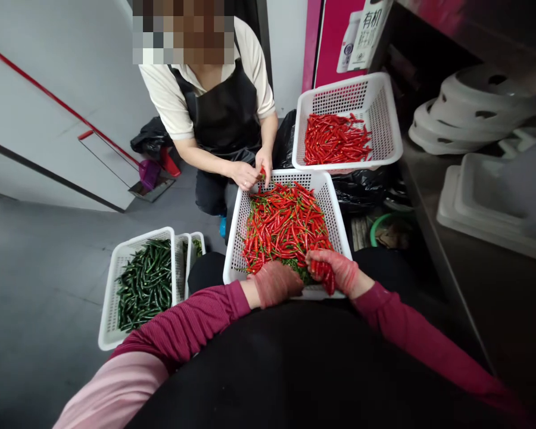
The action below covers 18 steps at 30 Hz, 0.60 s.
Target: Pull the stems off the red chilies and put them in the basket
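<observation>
A white plastic basket (337, 217) full of red chilies (286, 220) with green stems sits right in front of me. My right hand (339, 268), in a thin see-through glove, is closed around a bunch of red chilies (324, 275) over the basket's near right part. At the near rim, my left hand (277, 283), gloved the same way, has its fingers curled in; what they hold, if anything, is hidden. Green stems (301, 271) lie between my two hands.
Across from me, a person in a black apron (226, 107) fingers a chili over the same basket. Another basket (386, 113) of red chilies stands behind right. Green chilies fill a basket (109, 310) on the left. A dark counter (455, 238) runs along the right.
</observation>
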### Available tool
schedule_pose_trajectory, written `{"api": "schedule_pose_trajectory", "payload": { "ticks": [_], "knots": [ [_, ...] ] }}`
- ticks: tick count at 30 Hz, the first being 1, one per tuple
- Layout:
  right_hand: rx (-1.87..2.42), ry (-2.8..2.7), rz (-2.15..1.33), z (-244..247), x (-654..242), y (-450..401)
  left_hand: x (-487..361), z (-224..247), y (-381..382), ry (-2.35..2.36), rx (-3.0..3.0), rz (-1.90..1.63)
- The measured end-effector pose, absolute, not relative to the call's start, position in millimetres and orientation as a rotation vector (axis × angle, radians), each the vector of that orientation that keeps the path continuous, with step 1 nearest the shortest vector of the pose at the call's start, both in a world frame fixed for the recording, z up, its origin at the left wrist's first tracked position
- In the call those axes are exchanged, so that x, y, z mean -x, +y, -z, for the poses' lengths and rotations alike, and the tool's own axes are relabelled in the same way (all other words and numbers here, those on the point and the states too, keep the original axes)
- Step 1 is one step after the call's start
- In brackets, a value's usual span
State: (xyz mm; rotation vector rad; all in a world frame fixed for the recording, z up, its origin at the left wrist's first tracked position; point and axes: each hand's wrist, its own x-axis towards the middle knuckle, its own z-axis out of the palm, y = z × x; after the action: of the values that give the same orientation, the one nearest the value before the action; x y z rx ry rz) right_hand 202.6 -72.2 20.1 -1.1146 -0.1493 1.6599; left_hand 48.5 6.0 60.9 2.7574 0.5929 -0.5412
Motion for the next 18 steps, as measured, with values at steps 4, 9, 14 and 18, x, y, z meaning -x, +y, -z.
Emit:
{"api": "schedule_pose_trajectory", "payload": {
  "ticks": [4,9,14,18],
  "knots": [
    [1.069,-0.032,-1.499,-24,-224,-72,-57,-53,43,0.697,-2.909,0.235],
    [1.166,-0.063,-1.436,-24,-220,-70,-87,-20,56,0.668,-2.981,0.382],
    [1.233,-0.017,-1.397,-17,-211,-73,-85,-14,62,0.768,-2.819,0.345],
    [1.264,-0.034,-1.384,-16,-202,-73,-62,-33,68,0.831,-2.596,-0.088]
  ]
}}
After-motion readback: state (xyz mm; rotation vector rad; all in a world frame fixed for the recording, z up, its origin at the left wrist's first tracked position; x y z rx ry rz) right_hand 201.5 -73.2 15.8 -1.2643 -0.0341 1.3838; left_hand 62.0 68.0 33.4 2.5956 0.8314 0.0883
